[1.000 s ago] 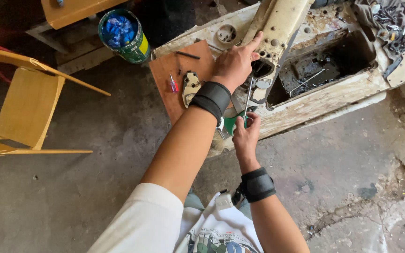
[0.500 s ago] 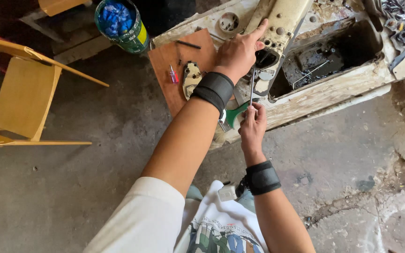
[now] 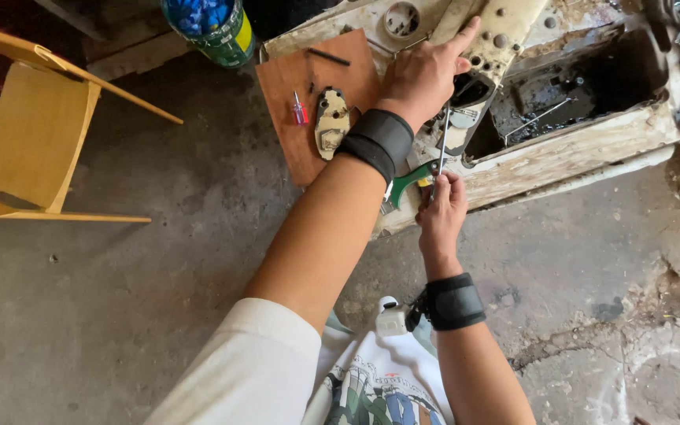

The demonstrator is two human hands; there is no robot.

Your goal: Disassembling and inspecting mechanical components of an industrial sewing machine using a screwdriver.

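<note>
My left hand point(image 3: 425, 77) lies flat on the cream machine body point(image 3: 513, 31), which is tilted up out of its worn white base point(image 3: 584, 153); the fingers point up and to the right. Below it my right hand point(image 3: 442, 208) is closed around a thin metal shaft point(image 3: 443, 138) that runs up into the dark opening under the machine body. A green tool handle point(image 3: 404, 179) lies right beside that hand, touching the base's front edge. Both wrists wear black bands.
A wooden board point(image 3: 289, 149) left of the machine carries a small red screwdriver point(image 3: 299, 110) and an oval metal plate point(image 3: 330, 122). A green can of blue pieces point(image 3: 214, 27) stands at the top. A yellow wooden chair point(image 3: 25, 134) is at left. The floor is cracked concrete.
My right hand has risen slightly and taken hold of the thin shaft by the green handle. My left hand stays pressed on the machine body.
</note>
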